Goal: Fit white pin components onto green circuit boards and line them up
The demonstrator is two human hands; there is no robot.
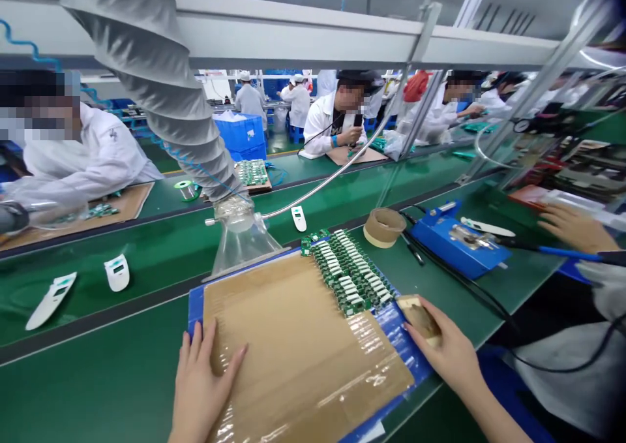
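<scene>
My left hand [199, 381] lies flat with fingers spread on the left edge of a brown cardboard sheet [298, 345] taped over a blue mat [408, 355]. My right hand [447, 348] rests at the mat's right edge, fingers closed on a small tan block [418, 314]. A stack of green circuit boards [349, 272] lies in rows at the sheet's far right corner, between the two hands and beyond them.
A clear fume funnel [239, 234] on a grey hose stands at the sheet's far edge. A tape roll [384, 226] and a blue soldering stand [457, 242] sit to the right, where a co-worker's hand [574, 226] holds an iron. White plastic cases [117, 272] lie on the belt; several people work opposite.
</scene>
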